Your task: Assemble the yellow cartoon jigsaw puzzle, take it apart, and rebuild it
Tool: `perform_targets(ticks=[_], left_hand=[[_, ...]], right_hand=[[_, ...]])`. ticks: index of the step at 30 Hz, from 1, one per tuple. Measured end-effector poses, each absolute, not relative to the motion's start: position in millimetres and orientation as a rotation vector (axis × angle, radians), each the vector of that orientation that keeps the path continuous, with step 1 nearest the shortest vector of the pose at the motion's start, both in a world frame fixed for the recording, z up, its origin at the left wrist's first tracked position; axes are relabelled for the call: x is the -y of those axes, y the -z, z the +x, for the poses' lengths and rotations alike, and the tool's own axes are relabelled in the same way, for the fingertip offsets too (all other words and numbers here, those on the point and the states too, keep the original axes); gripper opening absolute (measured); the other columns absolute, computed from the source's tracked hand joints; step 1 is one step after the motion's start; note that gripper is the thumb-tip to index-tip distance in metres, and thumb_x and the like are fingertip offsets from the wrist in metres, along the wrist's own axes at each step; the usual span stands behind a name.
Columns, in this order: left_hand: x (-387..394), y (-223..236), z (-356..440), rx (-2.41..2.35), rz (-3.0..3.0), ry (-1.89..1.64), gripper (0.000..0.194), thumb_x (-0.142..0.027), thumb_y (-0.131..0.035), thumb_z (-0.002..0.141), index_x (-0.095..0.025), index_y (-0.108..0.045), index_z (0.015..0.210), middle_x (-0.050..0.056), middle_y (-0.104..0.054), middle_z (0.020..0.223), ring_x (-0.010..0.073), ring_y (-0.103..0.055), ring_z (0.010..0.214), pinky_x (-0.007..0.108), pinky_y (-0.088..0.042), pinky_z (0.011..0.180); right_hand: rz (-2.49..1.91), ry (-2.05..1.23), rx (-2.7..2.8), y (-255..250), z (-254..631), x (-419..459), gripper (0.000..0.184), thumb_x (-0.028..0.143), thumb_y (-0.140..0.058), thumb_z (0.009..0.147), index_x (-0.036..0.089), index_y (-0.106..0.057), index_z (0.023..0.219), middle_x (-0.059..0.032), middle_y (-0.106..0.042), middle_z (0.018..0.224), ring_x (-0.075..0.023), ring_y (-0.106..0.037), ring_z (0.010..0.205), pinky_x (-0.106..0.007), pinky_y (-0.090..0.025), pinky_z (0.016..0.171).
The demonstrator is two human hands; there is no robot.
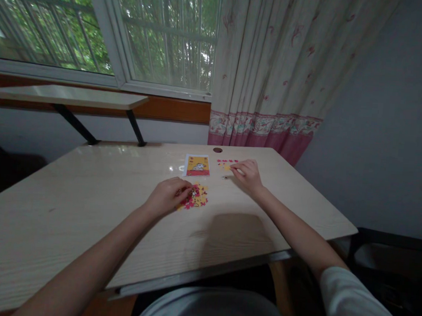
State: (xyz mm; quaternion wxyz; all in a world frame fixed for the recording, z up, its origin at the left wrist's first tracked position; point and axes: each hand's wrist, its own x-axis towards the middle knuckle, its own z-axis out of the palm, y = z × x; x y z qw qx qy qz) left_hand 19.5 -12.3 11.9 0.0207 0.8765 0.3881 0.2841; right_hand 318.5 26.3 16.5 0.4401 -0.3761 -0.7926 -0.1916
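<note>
Pale wood-grain covers the table (135, 248) that I see through the head camera, with both of the person's bare hands out over it. Near the middle lies a loose pile of small puzzle pieces (197, 202) in red, yellow and some white. The left hand (170, 192) is at the pile's left side, its fingers curled in over the pieces; from my seat I cannot tell whether they pinch one.

Just beyond the pile, on its far side, a picture card (198, 167) lies flat, showing a pale animal figure on yellow above a red band. To the right of the card I make out a row of red pieces (228, 161), with yellow pieces (226, 168) just on its near side. The right hand (248, 175) reaches in there from the right, thumb and fingers bent toward each other beside the yellow ones; whether a piece is between the fingertips I cannot tell. A small whitish piece (224, 177) lies apart, a little nearer.

At the far edge I see a round hole (217, 150) in the tabletop, a raised shelf (65, 95) on the left, and a flowered curtain (268, 76) behind.
</note>
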Motion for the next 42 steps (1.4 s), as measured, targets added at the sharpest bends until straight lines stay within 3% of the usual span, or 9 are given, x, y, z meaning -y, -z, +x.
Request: perform_targets(ticks=[19,30,42], left_hand=[[12,-11,18,-1.190,2.737,-0.855,0.023,-0.030,-0.046,0.086,-0.019,-0.066,0.089,0.004,-0.066,0.078,0.0142,-0.059,0.066,0.025,-0.044,0.062],[13,-16,17,-1.161,2.738,-0.861,0.022,-0.028,-0.046,0.086,-0.019,-0.066,0.088,0.005,-0.067,0.078,0.0140,-0.059,0.067,0.025,-0.044,0.062],[12,-13,16,-1.152,2.739,-0.873,0.022,-0.028,-0.045,0.086,-0.019,-0.065,0.090,0.005,-0.067,0.079,0.0145,-0.059,0.067,0.026,-0.045,0.063]], right_hand=[[-1.068,0.274,1.906,-15,327,-35,0.020,0.035,-0.054,0.086,0.020,-0.068,0.084,-0.0062,-0.068,0.085,-0.0183,-0.057,0.082,-0.035,-0.034,0.082],[-1.624,-0.184,1.892,4,342,-103,0.022,0.031,-0.062,0.077,0.015,-0.072,0.088,-0.0065,-0.070,0.077,-0.0141,-0.059,0.067,-0.023,-0.040,0.062],[-1.792,-0.140,1.986,15,338,-130,0.018,0.031,-0.063,0.077,0.018,-0.072,0.085,-0.0074,-0.071,0.084,-0.0155,-0.061,0.073,-0.023,-0.041,0.065]])
